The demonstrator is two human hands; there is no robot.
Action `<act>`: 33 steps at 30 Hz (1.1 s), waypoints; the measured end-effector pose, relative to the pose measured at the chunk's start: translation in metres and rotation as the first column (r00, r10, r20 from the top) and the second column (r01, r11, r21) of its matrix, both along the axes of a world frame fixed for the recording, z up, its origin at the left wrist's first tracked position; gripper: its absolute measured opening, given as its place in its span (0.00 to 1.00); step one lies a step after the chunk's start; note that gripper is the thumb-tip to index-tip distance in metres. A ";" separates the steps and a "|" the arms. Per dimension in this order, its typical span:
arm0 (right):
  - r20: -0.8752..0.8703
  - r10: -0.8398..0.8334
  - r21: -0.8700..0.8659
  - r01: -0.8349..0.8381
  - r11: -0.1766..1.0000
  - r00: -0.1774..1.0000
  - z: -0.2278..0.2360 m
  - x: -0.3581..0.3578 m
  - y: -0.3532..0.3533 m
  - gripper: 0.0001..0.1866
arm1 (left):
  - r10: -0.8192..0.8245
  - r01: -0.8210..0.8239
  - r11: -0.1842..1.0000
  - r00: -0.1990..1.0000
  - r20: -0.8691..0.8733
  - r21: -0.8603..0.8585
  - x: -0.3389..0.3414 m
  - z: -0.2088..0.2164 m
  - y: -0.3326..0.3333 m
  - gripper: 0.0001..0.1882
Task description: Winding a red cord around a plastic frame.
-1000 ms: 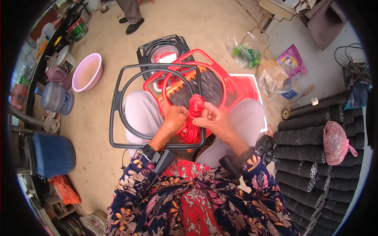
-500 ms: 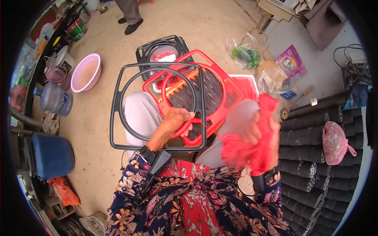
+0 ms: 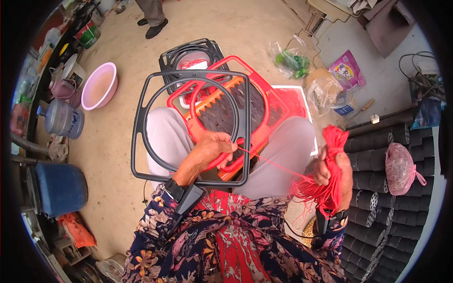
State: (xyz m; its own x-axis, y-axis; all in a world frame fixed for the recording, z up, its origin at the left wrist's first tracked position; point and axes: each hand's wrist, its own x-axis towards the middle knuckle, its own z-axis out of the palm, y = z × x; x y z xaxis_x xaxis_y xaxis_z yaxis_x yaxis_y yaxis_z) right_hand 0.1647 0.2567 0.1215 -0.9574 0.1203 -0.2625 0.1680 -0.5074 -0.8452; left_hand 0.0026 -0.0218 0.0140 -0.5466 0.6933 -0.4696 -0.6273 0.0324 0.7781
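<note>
My left hand (image 3: 210,148) grips a black frame (image 3: 137,127), a rounded square with a ring inside it, above my lap. Thumb and fingers close on the ring's right side, where a strand of red cord starts. That strand runs taut to a thick hank of red cord (image 3: 334,181), which my right hand (image 3: 340,166) clasps beside my right knee. Loose loops dangle from the hank. Under the black frame lies a red frame (image 3: 234,60) of similar shape, over an orange thing with dark pointed shapes (image 3: 217,118), partly covered.
Beyond my knees, several black frames (image 3: 207,45) are stacked near a white box (image 3: 309,108) with red contents. Dark perforated cylinders (image 3: 363,165) are piled at right. A pink basin (image 3: 113,89), a water jug (image 3: 66,120) and a blue bucket (image 3: 61,188) stand left. Someone's feet (image 3: 155,29) are ahead.
My right hand has moved outward to the right with the hank, and the cord between my hands now shows stretched. My left hand keeps hold of the black frame.
</note>
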 end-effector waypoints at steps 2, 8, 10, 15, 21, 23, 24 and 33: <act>-0.108 0.001 -0.013 -0.003 1.000 0.994 0.017 -0.010 -0.002 0.22 | -0.008 0.010 0.995 1.000 0.014 -0.097 0.011 0.000 0.003 0.07; -0.261 0.062 0.048 -0.051 0.998 0.963 0.071 -0.047 -0.041 0.23 | -0.182 0.162 0.971 0.978 -0.101 -0.177 0.038 -0.008 0.013 0.09; -0.269 0.099 0.066 -0.084 0.994 0.958 0.077 -0.059 -0.056 0.22 | -0.244 0.196 0.951 0.951 -0.188 -0.241 0.047 -0.009 0.016 0.09; -0.290 0.267 0.267 -0.190 0.945 0.919 0.082 -0.100 -0.078 0.18 | -0.201 0.010 0.954 0.761 -0.616 -0.299 0.062 -0.024 0.018 0.13; -0.315 0.351 0.390 -0.217 0.895 0.882 0.068 -0.154 -0.094 0.14 | -0.200 -0.057 0.943 0.689 -0.696 -0.327 0.070 -0.011 0.025 0.19; -0.291 0.404 0.424 -0.262 0.867 0.867 0.053 -0.169 -0.102 0.14 | -0.171 -0.058 0.949 0.734 -0.657 -0.311 0.071 -0.020 0.023 0.20; -0.319 0.482 0.570 -0.241 0.785 0.816 0.043 -0.175 -0.107 0.15 | -0.168 -0.061 0.948 0.737 -0.654 -0.312 0.071 -0.021 0.021 0.20; -0.402 0.671 0.832 -0.058 0.552 0.623 -0.009 -0.189 -0.125 0.22 | -0.103 0.039 0.960 0.970 -0.222 -0.277 0.063 -0.004 0.016 0.23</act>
